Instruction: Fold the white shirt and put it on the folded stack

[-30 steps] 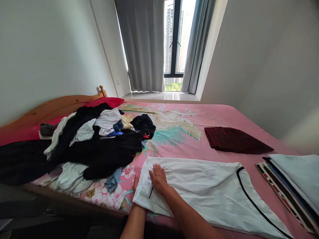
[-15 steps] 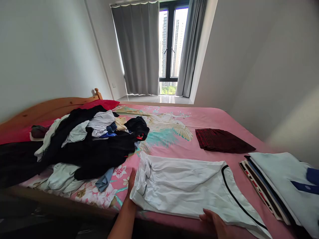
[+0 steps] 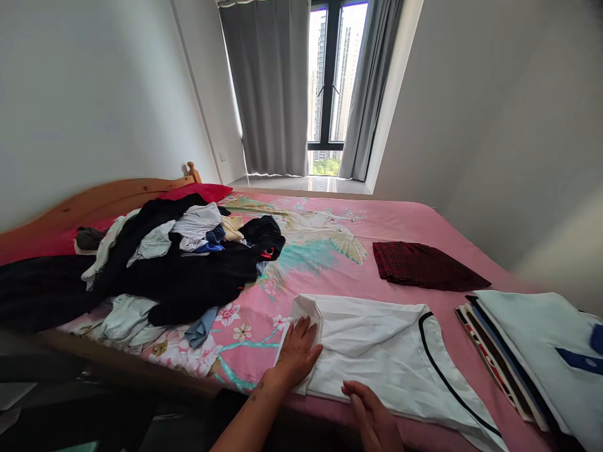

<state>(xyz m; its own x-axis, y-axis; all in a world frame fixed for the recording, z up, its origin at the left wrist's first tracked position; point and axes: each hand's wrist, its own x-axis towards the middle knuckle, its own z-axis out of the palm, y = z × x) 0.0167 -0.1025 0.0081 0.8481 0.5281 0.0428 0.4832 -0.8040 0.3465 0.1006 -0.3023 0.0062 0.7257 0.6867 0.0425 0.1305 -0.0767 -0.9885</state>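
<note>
A white garment with a black trim line [image 3: 377,345] lies flattened along the front of the bed, its left end folded inward. My left hand [image 3: 298,351] rests flat on that folded end, fingers stretched and holding nothing. At the garment's front edge is my right hand [image 3: 370,411], its fingers extended and slightly bent over the cloth; part of it runs out of the picture at the bottom. A stack of folded clothes [image 3: 527,339] stands to the right, with a pale light-blue piece on top. Behind the white garment lies a folded dark red checked garment [image 3: 424,267].
A loose heap of black, white and blue clothes [image 3: 188,270] covers the bed's left side, near the wooden headboard [image 3: 103,194] and a red pillow [image 3: 207,190]. The pink flowered bedsheet [image 3: 405,220] spreads under everything. A curtained window [image 3: 325,81] is at the back.
The garment's left end has been folded over toward the right. My left hand has moved from beside that edge onto the cloth; my right hand has shifted left along the front edge.
</note>
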